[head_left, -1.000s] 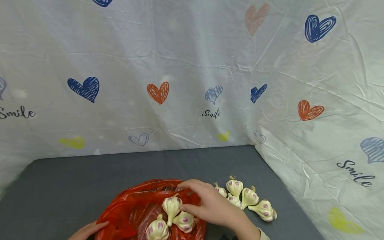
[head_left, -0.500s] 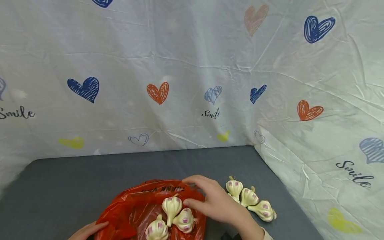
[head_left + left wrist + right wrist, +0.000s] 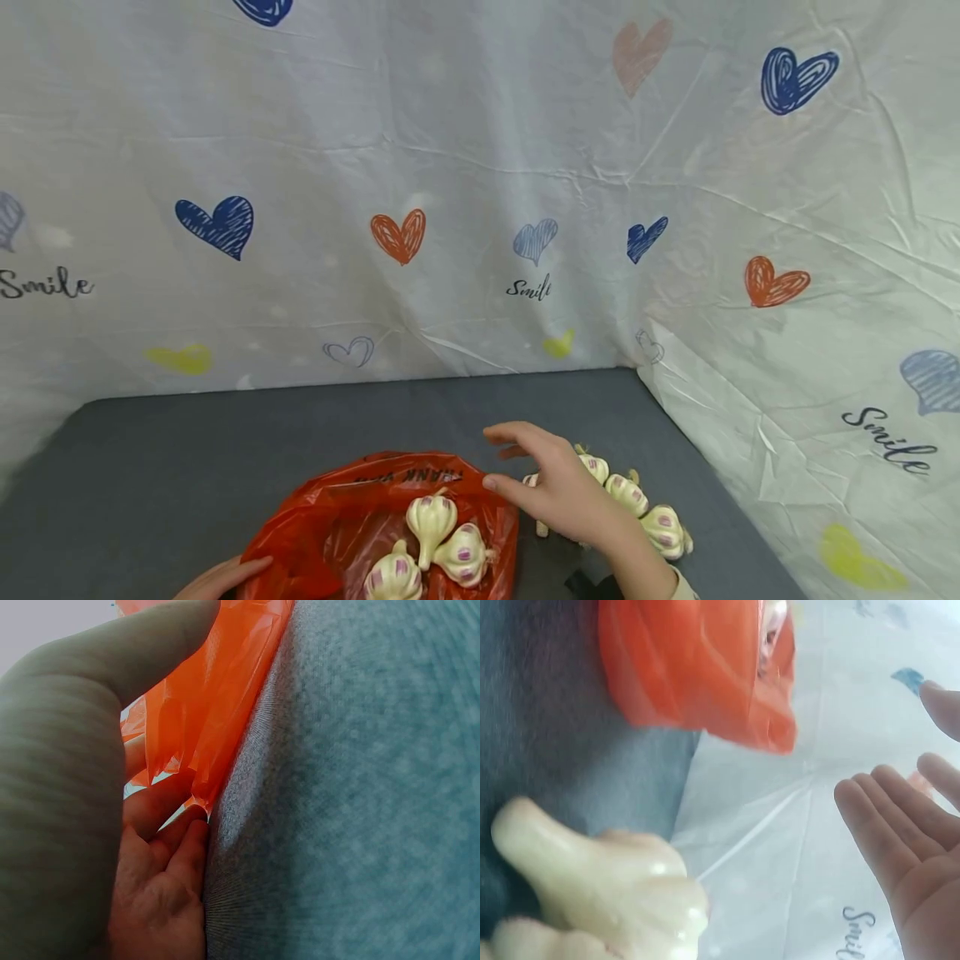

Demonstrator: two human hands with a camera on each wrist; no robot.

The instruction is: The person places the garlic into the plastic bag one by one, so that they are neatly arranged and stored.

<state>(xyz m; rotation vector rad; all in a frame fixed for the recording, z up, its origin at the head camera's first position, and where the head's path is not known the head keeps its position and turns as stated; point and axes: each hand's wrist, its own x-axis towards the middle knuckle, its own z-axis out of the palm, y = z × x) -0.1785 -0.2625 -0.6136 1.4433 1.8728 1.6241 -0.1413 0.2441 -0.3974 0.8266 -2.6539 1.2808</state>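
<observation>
Sitting on the grey counter (image 3: 187,450) in the head view, a red plastic bag (image 3: 300,533) gapes open, three garlic bulbs (image 3: 431,523) visible inside. The left hand (image 3: 223,577) is at its left side; the right hand (image 3: 558,487) hovers by its right rim, near loose bulbs (image 3: 664,533) that it partly hides. From the left wrist, I see crumpled plastic pinched between thumb and bent fingers. From the right wrist, the fingers lie straight, side by side, thumb spread away, apart from bag and bulbs.
</observation>
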